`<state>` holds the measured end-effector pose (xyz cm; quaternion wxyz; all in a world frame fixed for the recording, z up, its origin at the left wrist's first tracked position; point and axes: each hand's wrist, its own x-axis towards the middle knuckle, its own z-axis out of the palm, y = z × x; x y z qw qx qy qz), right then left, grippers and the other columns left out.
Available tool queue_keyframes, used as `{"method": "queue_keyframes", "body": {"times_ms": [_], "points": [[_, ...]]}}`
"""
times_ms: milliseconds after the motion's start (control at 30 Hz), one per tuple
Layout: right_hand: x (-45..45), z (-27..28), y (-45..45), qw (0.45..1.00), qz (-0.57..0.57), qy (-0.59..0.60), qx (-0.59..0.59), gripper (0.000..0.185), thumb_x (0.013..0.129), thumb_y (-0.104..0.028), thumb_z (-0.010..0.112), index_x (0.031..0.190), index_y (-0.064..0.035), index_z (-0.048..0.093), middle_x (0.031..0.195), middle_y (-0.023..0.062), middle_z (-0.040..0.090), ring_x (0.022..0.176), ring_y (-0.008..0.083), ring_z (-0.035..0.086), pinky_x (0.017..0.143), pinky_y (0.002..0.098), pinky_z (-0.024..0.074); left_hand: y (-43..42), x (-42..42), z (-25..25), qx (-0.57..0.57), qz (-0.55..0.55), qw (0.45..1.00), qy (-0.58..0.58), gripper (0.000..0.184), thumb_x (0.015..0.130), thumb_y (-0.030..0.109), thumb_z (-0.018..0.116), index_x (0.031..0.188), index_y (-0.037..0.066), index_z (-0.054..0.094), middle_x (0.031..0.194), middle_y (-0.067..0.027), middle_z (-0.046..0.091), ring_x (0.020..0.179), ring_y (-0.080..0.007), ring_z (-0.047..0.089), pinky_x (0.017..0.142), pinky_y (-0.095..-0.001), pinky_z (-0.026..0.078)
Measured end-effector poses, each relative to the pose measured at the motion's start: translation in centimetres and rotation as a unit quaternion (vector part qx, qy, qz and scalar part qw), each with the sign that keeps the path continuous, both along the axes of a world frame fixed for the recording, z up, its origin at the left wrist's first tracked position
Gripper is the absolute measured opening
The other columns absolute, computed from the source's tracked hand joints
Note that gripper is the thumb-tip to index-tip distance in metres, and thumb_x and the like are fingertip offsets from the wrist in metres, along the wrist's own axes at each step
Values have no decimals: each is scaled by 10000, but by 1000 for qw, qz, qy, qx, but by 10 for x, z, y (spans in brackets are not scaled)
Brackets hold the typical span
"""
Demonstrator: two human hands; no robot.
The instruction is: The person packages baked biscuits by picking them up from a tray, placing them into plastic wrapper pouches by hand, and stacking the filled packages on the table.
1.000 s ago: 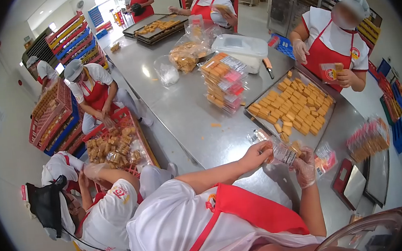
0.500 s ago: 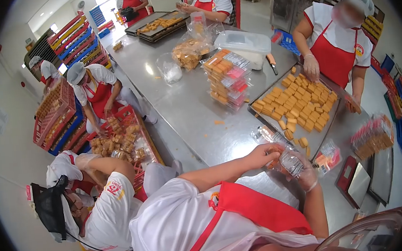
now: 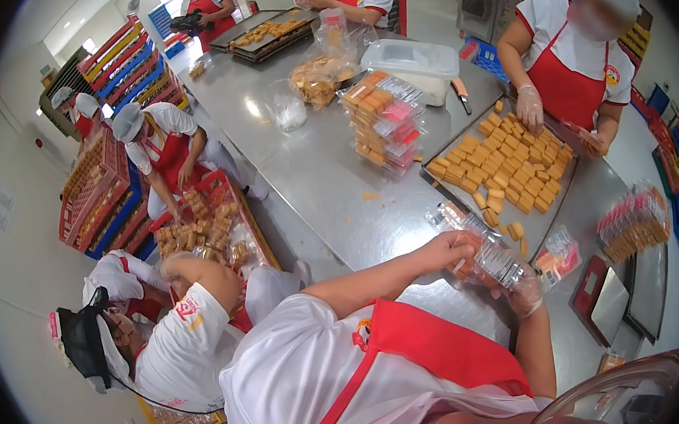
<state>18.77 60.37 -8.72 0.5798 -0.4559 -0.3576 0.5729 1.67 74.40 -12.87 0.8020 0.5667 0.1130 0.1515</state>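
My left hand, bare, is closed with its fingertips at the near end of a clear plastic pack. My right hand, in a clear glove, grips the other end of that pack. Dark print shows on the plastic, and something orange-brown is inside by my left fingers. Just beyond my hands another clear printed pack lies at the tray's corner. The metal tray holds rows of small golden rectangular cakes. Beside my right hand lies a pink-labelled pack.
Stacked filled packs, a lidded plastic tub and an orange-handled knife are on the steel table. A co-worker's gloved hand reaches over the tray. More packs stand at right. Co-workers sit left around a red crate.
The pack in my hands has turned, showing more of its printed side. My left hand has shifted slightly right and up. The camera view has tilted a little.
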Motion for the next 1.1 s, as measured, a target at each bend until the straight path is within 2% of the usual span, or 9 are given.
{"method": "queue_keyframes", "body": {"times_ms": [100,167,267,367,567,667,767,867,1100], "points": [[-1,15,4,999,-37,-5,-38,457,717,-189,642,1115,-23,488,917,90,601,644,145,578,452,210,419,0,2,1,-71,5,997,-40,376,855,256,540,1141,22,468,922,-44,587,813,-110,541,688,-274,458],[-16,34,2,994,-99,35,-39,343,752,-95,580,1078,-6,519,862,62,591,574,143,546,456,216,417,-2,0,1,-29,13,999,-39,381,858,257,536,1147,20,461,956,-53,583,838,-117,543,714,-277,459],[9,6,-3,989,-86,-113,-30,382,759,-118,570,1128,-50,495,906,79,612,643,149,595,453,224,429,1,-1,5,-11,-6,1000,-11,390,862,257,530,1160,20,450,993,-55,576,872,-122,543,745,-276,455],[24,14,-12,917,78,-360,-155,303,757,-63,543,1059,-43,548,839,48,617,634,136,593,461,235,437,-3,-1,11,-28,-21,999,-27,386,864,253,524,1162,18,452,1009,-54,573,897,-119,536,769,-274,445],[19,9,-14,972,42,-215,-90,259,777,-84,569,1035,-58,575,850,40,615,655,124,583,500,222,447,-8,-2,11,65,-7,997,-36,278,869,223,502,1050,16,540,976,-62,587,911,-124,533,809,-262,419],[2,26,-6,999,-29,4,-27,433,753,-57,563,1177,-61,477,975,45,600,781,151,609,527,227,482,-8,1,2,27,-10,997,-73,271,873,205,483,1066,18,522,982,-68,588,873,-128,544,771,-269,437],[-1,16,-1,989,-120,58,-58,536,761,-60,569,1260,-65,376,1086,76,555,882,171,593,576,203,496,-10,-2,7,-19,-2,995,-98,267,872,191,478,1078,23,504,961,-71,591,795,-130,555,691,-272,457],[-12,24,1,993,-87,72,-23,487,775,-169,607,1205,-40,418,1085,91,547,941,215,577,649,263,524,-6,3,-2,9,25,997,-76,285,862,183,490,1100,25,483,916,-65,592,730,-127,560,622,-259,459],[-33,38,-7,979,-37,196,40,558,776,-176,605,1241,-9,345,1171,157,471,1024,282,528,783,357,518,-4,-2,7,21,18,996,-90,259,844,145,510,1066,15,485,770,-52,563,603,-104,525,504,-243,427]]}}
